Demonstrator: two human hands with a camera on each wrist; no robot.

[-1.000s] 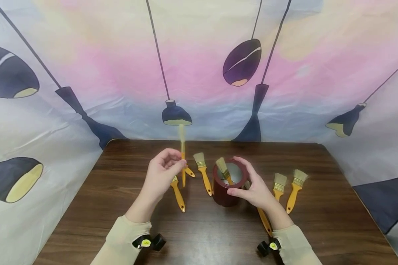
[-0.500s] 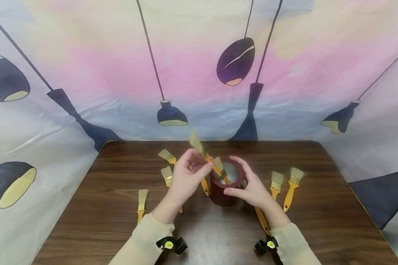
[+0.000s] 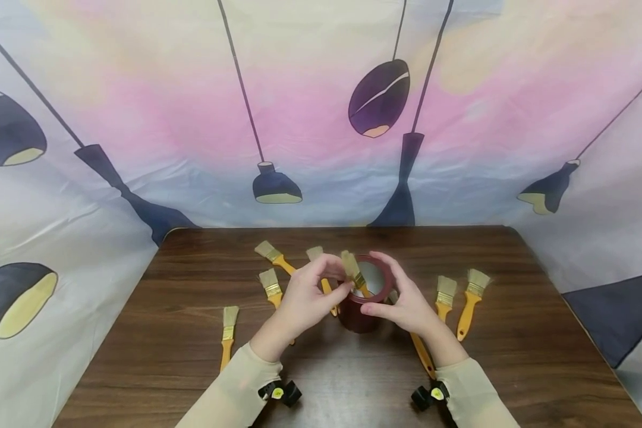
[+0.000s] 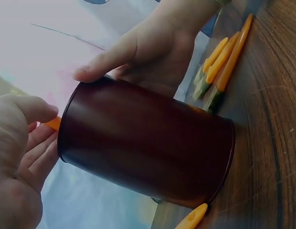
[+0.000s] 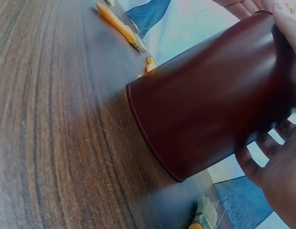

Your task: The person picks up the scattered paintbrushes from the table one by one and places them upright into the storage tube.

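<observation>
In the head view a dark red cup (image 3: 357,318) stands upright on the table. My right hand (image 3: 409,297) grips its rim, thumb in front and fingers on the far side. At the left of the mouth, my left hand (image 3: 307,297) pinches a paintbrush; its orange handle (image 4: 53,123) shows between fingers and rim in the left wrist view. Bristles (image 3: 349,263) rise above the rim by my left fingertips, and I cannot tell the held brush from one standing in the cup there. The cup's inside is mostly hidden.
Several yellow-handled paintbrushes lie around the cup: one brush (image 3: 227,333) at the left, one brush (image 3: 270,284) nearer the left hand, one brush (image 3: 472,306) at the right. A handle (image 3: 424,356) lies below the right hand. A printed cloth (image 3: 192,119) hangs behind the table (image 3: 139,333).
My left hand has carried the paintbrush rightward from left of the cup and lowered it at the cup's mouth. My right hand has kept its hold on the cup.
</observation>
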